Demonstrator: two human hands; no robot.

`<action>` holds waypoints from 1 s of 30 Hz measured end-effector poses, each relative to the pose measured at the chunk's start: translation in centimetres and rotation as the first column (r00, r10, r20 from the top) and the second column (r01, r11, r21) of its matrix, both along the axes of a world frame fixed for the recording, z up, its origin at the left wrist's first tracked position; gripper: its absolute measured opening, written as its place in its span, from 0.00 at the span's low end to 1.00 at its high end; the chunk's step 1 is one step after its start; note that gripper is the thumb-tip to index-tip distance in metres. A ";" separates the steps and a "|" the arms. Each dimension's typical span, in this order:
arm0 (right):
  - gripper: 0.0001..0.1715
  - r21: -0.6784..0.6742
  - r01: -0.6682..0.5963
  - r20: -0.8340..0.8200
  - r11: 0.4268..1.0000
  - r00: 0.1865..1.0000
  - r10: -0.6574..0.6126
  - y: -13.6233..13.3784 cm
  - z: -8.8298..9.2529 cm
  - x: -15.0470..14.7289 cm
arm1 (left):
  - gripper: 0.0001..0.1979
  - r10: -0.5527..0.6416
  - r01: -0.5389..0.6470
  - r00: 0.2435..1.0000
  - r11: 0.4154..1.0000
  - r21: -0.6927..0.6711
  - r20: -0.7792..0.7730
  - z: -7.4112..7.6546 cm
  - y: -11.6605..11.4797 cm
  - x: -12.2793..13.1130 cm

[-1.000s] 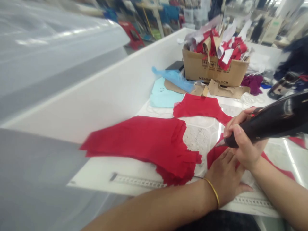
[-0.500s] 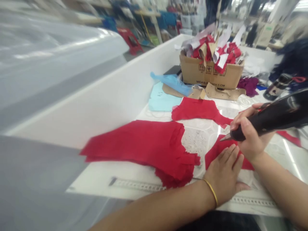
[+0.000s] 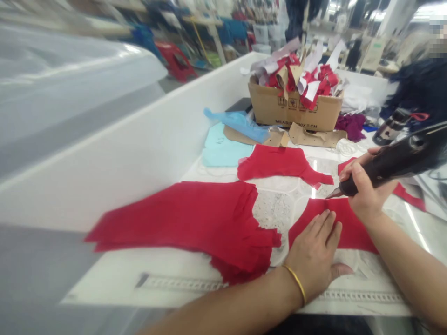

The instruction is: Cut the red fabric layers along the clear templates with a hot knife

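Note:
My left hand lies flat on a red fabric piece, fingers spread, a yellow bangle on the wrist. My right hand wraps round a black handheld tool with a thick barrel and a pointed metal tip. That tip is at the upper edge of the fabric; whether it touches cannot be made out. Left of the hands lies a stack of red fabric pieces with ragged right edges. Another red piece is spread out behind it.
A cardboard box heaped with red and white scraps stands at the back. Near it lie blue plastic film, light-blue card and a dark bottle. A ruler strip runs along the front edge; a white side wall borders the left.
The tool's tip has moved from over the red piece to its upper edge. My left hand stays pressed on the fabric. The whole view has shifted slightly.

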State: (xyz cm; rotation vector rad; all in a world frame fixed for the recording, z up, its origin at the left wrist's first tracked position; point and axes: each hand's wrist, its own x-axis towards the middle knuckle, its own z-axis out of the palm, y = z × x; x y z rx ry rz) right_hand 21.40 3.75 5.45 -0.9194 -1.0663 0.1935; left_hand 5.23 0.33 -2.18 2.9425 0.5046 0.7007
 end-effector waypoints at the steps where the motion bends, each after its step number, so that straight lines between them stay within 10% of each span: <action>1: 0.18 -0.002 -0.009 0.000 1.000 1.000 0.009 -0.1 -0.1 0.0 | 0.40 0.001 -0.001 1.000 1.000 -0.005 -0.003 0.0 0.0 0.0; 30: 0.18 0.018 0.125 -0.008 0.992 0.992 -0.125 -1.1 0.1 3.2 | 0.36 0.004 -0.004 0.999 1.000 0.004 0.037 0.4 0.1 -0.2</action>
